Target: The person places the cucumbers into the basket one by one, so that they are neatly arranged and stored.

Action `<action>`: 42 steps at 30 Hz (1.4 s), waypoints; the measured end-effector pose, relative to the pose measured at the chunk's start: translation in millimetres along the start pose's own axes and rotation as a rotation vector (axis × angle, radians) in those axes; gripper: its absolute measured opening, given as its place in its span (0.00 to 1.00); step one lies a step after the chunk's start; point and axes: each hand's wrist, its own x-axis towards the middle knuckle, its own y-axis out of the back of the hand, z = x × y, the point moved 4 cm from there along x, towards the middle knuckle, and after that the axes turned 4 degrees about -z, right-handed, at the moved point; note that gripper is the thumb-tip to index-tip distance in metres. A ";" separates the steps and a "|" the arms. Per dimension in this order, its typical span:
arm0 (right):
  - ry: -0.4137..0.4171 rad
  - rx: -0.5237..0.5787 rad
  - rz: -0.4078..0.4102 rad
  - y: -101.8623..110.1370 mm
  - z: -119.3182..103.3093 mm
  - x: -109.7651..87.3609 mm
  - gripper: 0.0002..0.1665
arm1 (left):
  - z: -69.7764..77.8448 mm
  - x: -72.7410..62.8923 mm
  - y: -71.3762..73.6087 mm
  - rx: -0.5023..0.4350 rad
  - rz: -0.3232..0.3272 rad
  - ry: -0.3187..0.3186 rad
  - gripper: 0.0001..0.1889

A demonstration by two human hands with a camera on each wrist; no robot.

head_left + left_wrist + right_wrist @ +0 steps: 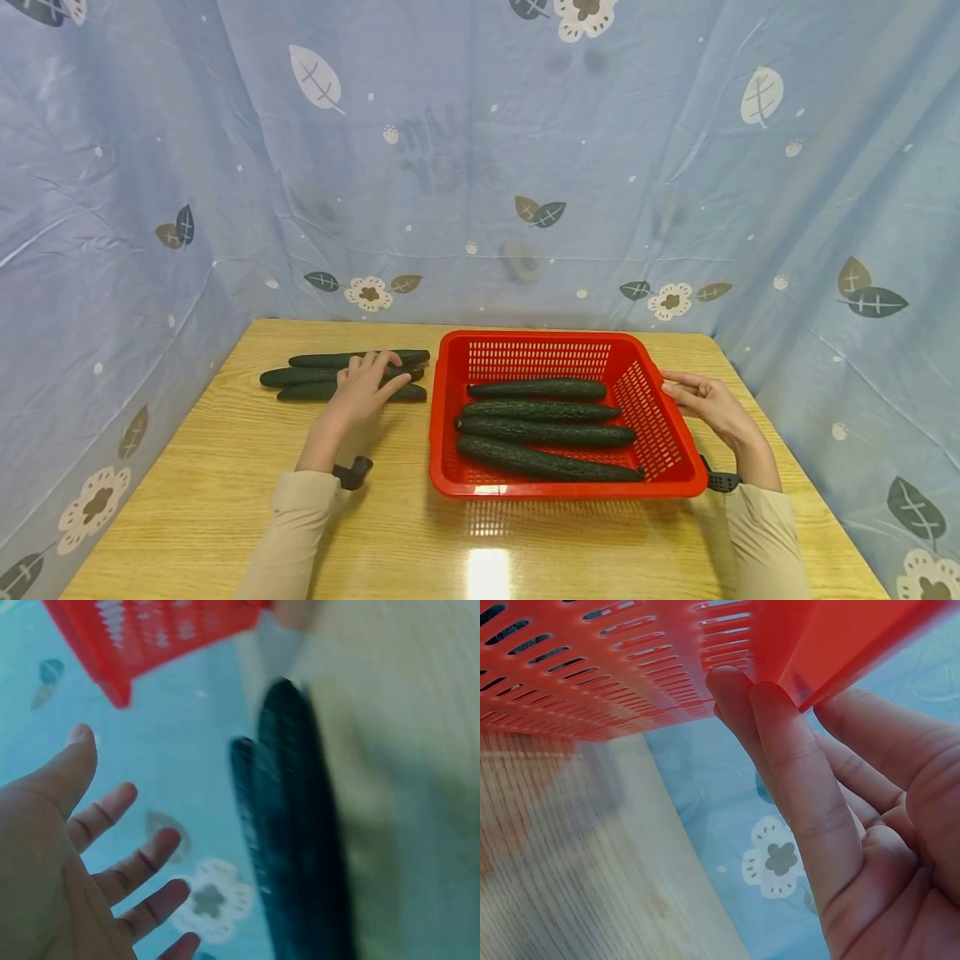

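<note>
My left hand (362, 390) is over three dark green cucumbers (311, 376) lying side by side on the left of the table. In the left wrist view its fingers (142, 864) are spread and hold nothing, beside the blurred cucumbers (300, 825). At the right end of a red plastic basket (570, 490), my right hand (712, 407) holds the rim. The right wrist view has its fingertips (776, 705) under the rim against the slotted wall, with the thumb at the rim's outer edge. Several bumpy cucumbers (547, 431) lie lengthwise in the basket.
The wooden table (375, 533) bears the basket right of its middle. A blue patterned curtain (465, 167) hangs behind the table and along both sides. Dark wrist mounts (352, 472) stick out from both wrists.
</note>
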 end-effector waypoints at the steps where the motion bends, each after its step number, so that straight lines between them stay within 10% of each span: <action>1: 0.002 0.000 0.000 -0.1 0.7 0.2 0.33 | -4.7 -0.8 -1.7 0.005 0.006 0.008 0.22; 24: 0.000 0.006 -0.011 -1.8 -0.4 2.0 0.33 | -67.8 -13.9 -18.7 0.086 0.044 0.112 0.26; 42: -0.011 -0.017 0.000 0.0 -1.5 1.3 0.34 | -73.8 -10.6 -23.1 0.141 -0.007 0.143 0.23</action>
